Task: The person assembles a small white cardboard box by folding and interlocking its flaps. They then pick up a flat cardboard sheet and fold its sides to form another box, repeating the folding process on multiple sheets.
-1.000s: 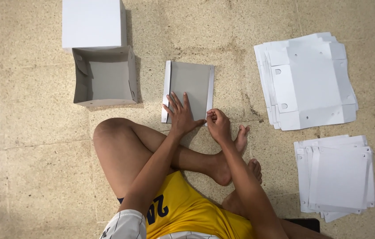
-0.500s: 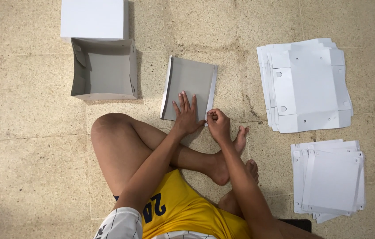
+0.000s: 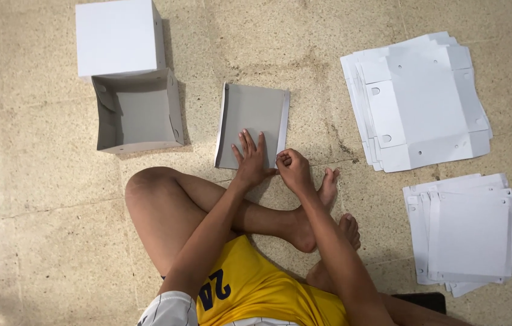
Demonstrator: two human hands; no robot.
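A grey cardboard sheet (image 3: 252,118) with its two side edges folded up lies on the floor in front of my crossed legs. My left hand (image 3: 250,159) presses flat on its near part, fingers spread. My right hand (image 3: 293,169) is closed at the sheet's near right corner, pinching the folded edge there.
An assembled open grey box (image 3: 138,113) lies on its side at the left, with a white box (image 3: 119,36) behind it. Two stacks of flat white cut-out sheets lie at the right, one far (image 3: 416,99), one near (image 3: 467,232). The floor (image 3: 38,199) is beige stone tile.
Both hands stay on the sheet's near edge. The left hand's fingers have slid slightly on the sheet; the camera view has shifted a little.
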